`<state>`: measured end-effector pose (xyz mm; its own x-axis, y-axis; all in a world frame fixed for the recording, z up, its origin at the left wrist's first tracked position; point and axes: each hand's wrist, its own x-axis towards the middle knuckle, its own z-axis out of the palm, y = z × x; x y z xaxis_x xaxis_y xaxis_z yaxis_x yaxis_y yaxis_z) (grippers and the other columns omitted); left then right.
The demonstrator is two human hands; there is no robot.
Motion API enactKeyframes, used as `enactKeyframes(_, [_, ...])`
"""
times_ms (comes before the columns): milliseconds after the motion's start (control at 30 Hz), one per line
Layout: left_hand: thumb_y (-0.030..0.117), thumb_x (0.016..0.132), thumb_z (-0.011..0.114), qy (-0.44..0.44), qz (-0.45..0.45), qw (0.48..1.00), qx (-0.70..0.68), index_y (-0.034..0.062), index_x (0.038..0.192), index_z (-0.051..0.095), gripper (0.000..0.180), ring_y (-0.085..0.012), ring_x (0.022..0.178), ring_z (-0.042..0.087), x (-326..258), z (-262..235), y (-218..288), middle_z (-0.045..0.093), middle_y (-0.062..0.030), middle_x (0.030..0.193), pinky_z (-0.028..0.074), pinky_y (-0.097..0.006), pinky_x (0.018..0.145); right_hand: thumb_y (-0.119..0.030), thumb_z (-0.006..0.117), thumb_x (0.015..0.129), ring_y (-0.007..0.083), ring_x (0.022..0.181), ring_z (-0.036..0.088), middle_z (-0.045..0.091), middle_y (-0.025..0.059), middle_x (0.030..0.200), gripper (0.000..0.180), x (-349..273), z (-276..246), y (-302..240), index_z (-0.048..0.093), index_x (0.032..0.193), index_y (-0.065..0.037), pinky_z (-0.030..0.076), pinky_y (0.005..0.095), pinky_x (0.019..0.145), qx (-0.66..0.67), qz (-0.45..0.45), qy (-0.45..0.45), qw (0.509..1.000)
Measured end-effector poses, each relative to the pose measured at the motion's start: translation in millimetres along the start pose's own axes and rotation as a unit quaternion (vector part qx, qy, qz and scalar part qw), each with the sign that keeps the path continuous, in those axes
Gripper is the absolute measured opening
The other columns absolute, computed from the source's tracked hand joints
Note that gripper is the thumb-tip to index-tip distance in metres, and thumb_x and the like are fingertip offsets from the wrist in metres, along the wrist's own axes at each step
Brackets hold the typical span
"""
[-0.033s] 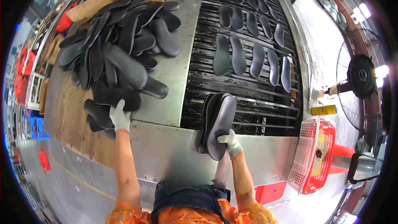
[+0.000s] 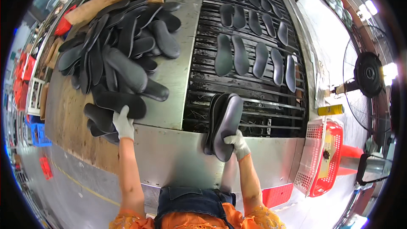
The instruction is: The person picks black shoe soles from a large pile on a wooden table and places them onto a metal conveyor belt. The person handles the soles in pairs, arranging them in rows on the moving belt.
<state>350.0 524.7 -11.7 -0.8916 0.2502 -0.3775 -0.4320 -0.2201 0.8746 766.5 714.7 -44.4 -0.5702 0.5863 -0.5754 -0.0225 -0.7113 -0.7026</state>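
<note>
My left hand (image 2: 123,124), in a white glove, is closed on the near end of a black insole (image 2: 121,104) at the front of a large heap of insoles (image 2: 127,65). More dark insoles (image 2: 99,118) lie right under and beside that hand. My right hand (image 2: 238,143), gloved too, grips the lower edge of a small stack of black insoles (image 2: 227,123). The stack stands tilted over the near end of a slatted metal conveyor (image 2: 263,121), its top insole showing a smooth, shiny face. The fingers under the stack are hidden.
Rows of insoles (image 2: 241,55) lie spaced on the slats farther off. The heap rests on a wooden board (image 2: 68,114) at the left. A steel ledge (image 2: 178,148) runs along the front. On the right are a red and white plastic basket (image 2: 311,157), a yellow can (image 2: 330,110) and a black fan (image 2: 368,73).
The view has shifted slightly. My left hand and its insole have moved a little to the right against the heap. The right hand still holds the stack over the conveyor's near end.
</note>
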Motion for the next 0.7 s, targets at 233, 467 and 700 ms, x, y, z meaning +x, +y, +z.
enactKeyframes(233, [-0.001,0.083,0.064,-0.168,-0.042,0.978,0.115,-0.005,0.126,0.06,0.043,-0.0193,0.101,0.064,-94,56,-73,0.067,-0.0114,0.115,0.051,-0.034,0.092,0.008,0.066,0.068,0.0239,0.078,0.071,0.072,0.0122,0.093,0.039,22,-70,-81,0.068,0.107,0.006,0.061,0.039,0.071,-0.02,0.021,0.054,0.998])
enactKeyframes(467, [0.006,0.085,0.063,-0.346,-0.093,0.894,0.271,-0.0052,0.116,0.066,0.033,-0.0184,0.096,0.067,-127,150,-165,0.072,-0.0108,0.106,0.052,-0.032,0.089,-0.019,0.076,0.068,0.0239,0.087,0.071,0.073,0.0145,0.097,0.051,36,-95,-118,0.067,0.113,0.004,0.055,0.0358,0.08,-0.287,0.003,0.186,0.94])
enactKeyframes(700, [0.011,0.082,0.066,-0.337,-0.102,0.868,0.35,-0.0036,0.109,0.07,0.031,-0.0187,0.088,0.067,-145,194,-217,0.074,-0.0113,0.1,0.052,-0.032,0.083,-0.028,0.079,0.065,0.0317,0.095,0.071,0.073,0.0193,0.103,0.057,44,-80,-123,0.065,0.113,0.0,0.054,0.0394,0.086,-0.38,0.005,0.234,0.895])
